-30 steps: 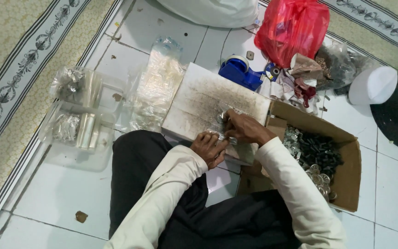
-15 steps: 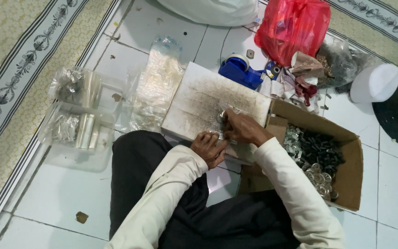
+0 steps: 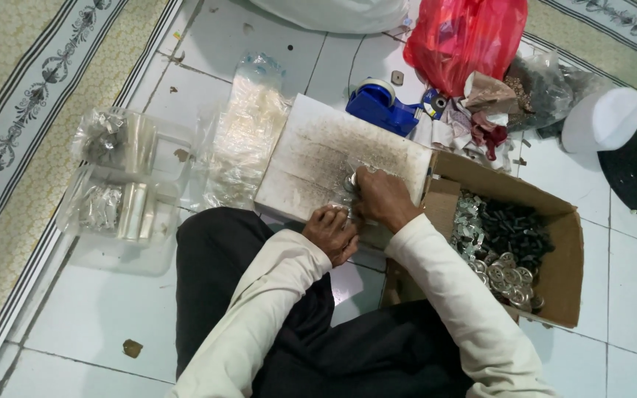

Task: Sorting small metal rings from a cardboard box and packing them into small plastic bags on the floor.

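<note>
We have one view only, from the head, looking steeply down at close range over our own lap. It faces the tiled floor (image 3: 97, 324), with the rug (image 3: 31, 110) along the left edge.

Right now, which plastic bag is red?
The bulging red bag at the top, behind the blue tape dispenser. The clear packet bags on the left and the white bag aren't red.

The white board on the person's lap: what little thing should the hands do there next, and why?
Probably the right hand should finish gathering the small shiny pieces under its fingers on the white board, while the left hand steadies the near edge. The pieces look tiny and loose, and the cardboard box of metal parts sits right beside it.
</note>
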